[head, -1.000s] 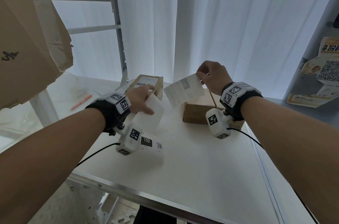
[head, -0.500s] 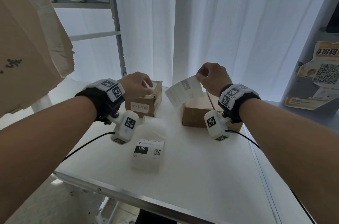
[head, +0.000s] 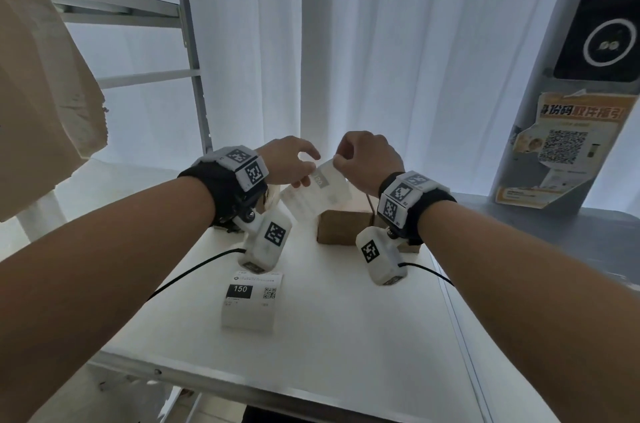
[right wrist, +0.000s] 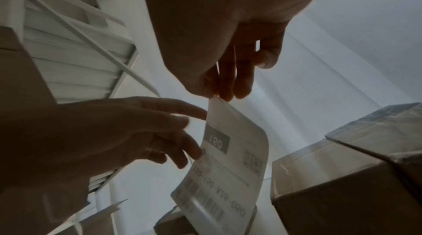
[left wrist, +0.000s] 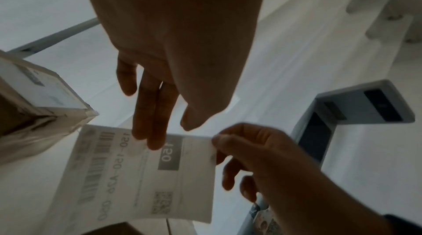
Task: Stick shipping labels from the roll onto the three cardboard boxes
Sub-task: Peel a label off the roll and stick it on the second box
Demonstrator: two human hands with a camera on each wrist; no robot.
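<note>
At frame centre, a peeled label (head: 317, 192) hangs above the bench (head: 346, 336).
Right hand (head: 367, 159) pinches its corner; left hand (head: 289, 159) touches it with straight fingers. Label roll (head: 251, 299) lies below; a cardboard box (head: 341, 227) sits behind, partly hidden.

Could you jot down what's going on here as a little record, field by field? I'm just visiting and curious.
Activity: sticking shipping labels on boxes
Right hand: pinches the top corner of a loose label
Left hand: fingers straight, reaching to the label's other edge
Label: in the air, printed "150", barcode
Label stack: lies on the white table
Box beneath label: brown cardboard, top hidden
Box at left: already labelled
Third box: unclear
</note>
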